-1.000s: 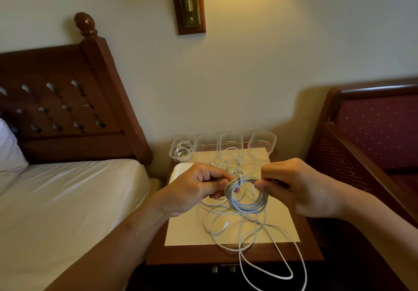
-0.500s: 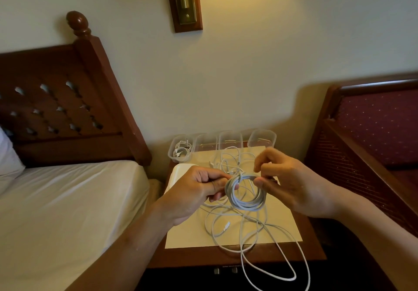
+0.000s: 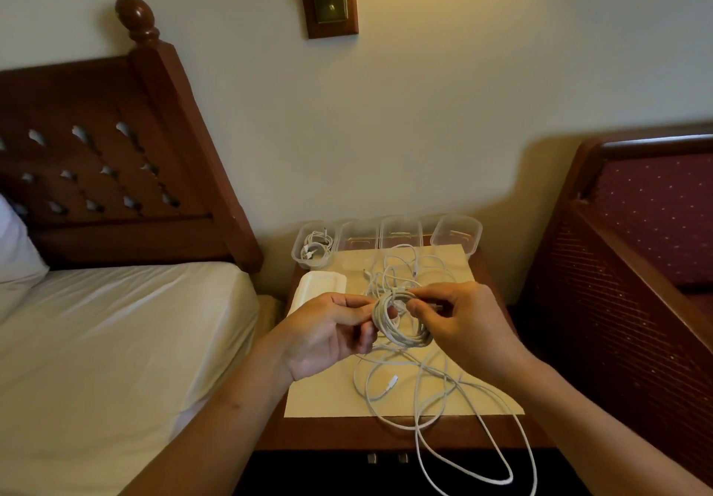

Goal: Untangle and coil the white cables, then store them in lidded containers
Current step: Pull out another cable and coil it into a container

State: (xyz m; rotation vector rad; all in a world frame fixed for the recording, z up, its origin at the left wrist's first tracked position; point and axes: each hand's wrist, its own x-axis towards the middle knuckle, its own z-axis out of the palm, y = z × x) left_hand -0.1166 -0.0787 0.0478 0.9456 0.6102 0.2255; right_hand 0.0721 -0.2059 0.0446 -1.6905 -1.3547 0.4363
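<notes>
**Coiling a white cable over a bedside table**

Centre of frame: left hand (image 3: 328, 335) pinching one side of a small cable coil (image 3: 401, 318), grip closed on it. Right hand (image 3: 463, 326) holding the coil's other side, fingers closed on its strands. Below, loose white cables (image 3: 424, 391) sprawled across a cream mat (image 3: 332, 395) on the table (image 3: 347, 434), one loop hanging past the front edge. Behind, against the wall, four clear containers (image 3: 457, 233); leftmost container (image 3: 314, 245) already holding a coiled cable. White lid (image 3: 318, 287) just beside it.
</notes>
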